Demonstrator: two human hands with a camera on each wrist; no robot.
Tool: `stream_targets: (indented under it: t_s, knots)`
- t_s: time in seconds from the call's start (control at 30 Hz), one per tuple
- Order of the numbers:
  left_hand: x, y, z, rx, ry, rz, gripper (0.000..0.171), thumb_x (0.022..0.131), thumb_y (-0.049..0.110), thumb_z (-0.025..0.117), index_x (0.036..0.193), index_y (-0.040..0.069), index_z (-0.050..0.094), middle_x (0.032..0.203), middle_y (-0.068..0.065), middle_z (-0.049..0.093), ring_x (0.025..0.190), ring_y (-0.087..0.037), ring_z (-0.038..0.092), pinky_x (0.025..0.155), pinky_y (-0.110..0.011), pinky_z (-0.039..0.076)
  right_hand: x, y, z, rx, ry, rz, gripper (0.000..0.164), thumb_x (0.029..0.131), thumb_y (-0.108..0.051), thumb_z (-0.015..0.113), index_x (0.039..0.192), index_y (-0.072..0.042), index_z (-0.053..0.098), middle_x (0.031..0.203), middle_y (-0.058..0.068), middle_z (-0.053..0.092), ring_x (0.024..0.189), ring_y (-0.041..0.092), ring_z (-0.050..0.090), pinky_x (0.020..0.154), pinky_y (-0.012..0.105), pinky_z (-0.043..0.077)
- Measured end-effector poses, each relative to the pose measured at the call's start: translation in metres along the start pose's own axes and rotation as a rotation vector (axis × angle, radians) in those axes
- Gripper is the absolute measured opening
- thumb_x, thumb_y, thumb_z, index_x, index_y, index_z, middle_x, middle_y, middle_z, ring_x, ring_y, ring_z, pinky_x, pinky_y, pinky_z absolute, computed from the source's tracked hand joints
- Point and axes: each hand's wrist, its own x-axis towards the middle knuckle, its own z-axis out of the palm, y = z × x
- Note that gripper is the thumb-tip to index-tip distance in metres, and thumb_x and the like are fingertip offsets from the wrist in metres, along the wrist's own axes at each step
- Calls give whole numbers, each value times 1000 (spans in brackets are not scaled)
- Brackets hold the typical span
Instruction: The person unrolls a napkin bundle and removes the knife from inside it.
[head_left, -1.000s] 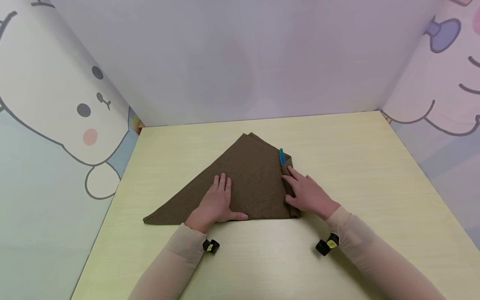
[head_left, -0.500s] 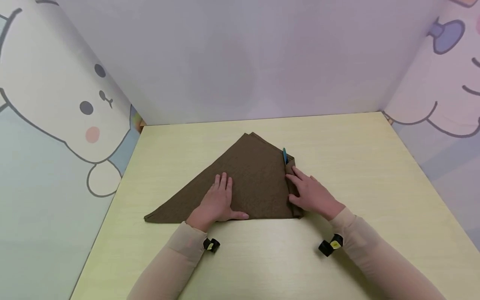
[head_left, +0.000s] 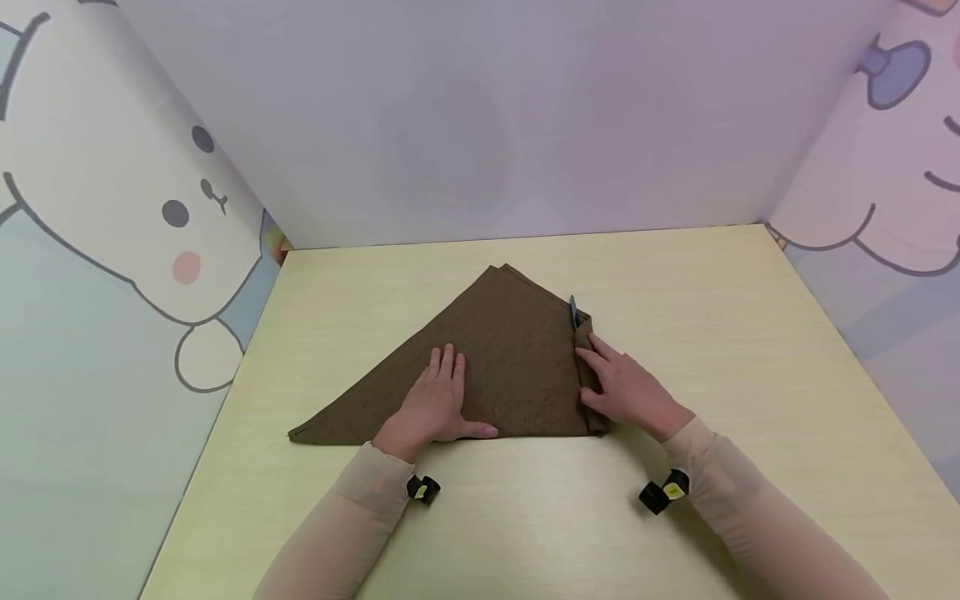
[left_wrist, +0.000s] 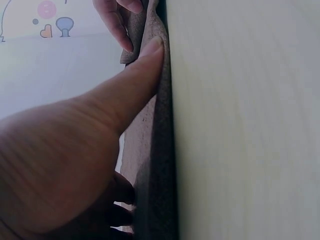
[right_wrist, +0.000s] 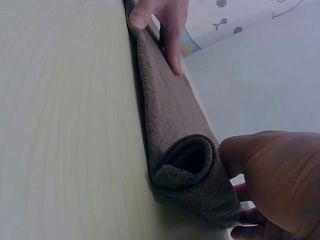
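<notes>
A brown cloth [head_left: 517,358], folded into a broad triangle, lies on the table. Its right end is rolled into a narrow tube [right_wrist: 187,167], whose near end shows a hollow spiral in the right wrist view. From the tube's far end sticks a thin, dark teal tip [head_left: 573,310]; the rest of that piece is hidden inside the cloth. My left hand [head_left: 431,408] rests flat on the cloth's middle, fingers straight and thumb [left_wrist: 145,60] along the near edge. My right hand [head_left: 628,390] grips the rolled end, thumb on the near part and fingers over the farther part.
The pale wooden table [head_left: 750,350] extends around the cloth on all sides. A plain wall [head_left: 487,125] rises at its back edge, with cartoon-printed panels [head_left: 97,192] on both sides. Black wrist cameras [head_left: 663,492] are strapped below the sleeves.
My right hand and the rolled end have shifted slightly right. The teal tip, broader and brighter blue before, now shows thin and dark. My left hand has stayed in place on the cloth.
</notes>
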Motion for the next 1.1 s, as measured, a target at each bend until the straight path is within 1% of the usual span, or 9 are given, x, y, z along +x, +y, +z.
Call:
stream_targets:
  t_s: [0.33,0.6,0.93,1.1]
  knots:
    - [0,1,0,-6,-7,-7,131,66,85,56,153,-2,10,158,-24,0,145,-40,1,114,-47,20,-2,3,0,7,5,11,61,88,-20,57,143,2,42,152,27,26,131,43,40,104,58,31]
    - [0,1,1,-3,-10,-13,132,65,86,55,153,-2,10,158,-23,0,145,-40,1,114,-47,20,-5,5,-2,13,6,16,62,88,-20,57,144,2,41,152,27,26,133,42,38,104,59,30]
    - [1,0,2,-6,22,3,132,65,85,57,152,-3,13,157,-25,2,144,-42,3,113,-47,22,-9,9,-4,27,4,14,61,91,-20,56,145,1,38,152,28,25,133,44,35,104,57,32]
    - [1,0,3,-4,20,1,132,65,85,57,152,-3,13,158,-25,2,144,-42,3,113,-47,22,-9,12,-4,38,-9,17,62,92,-22,55,147,0,36,152,28,24,132,47,36,102,57,34]
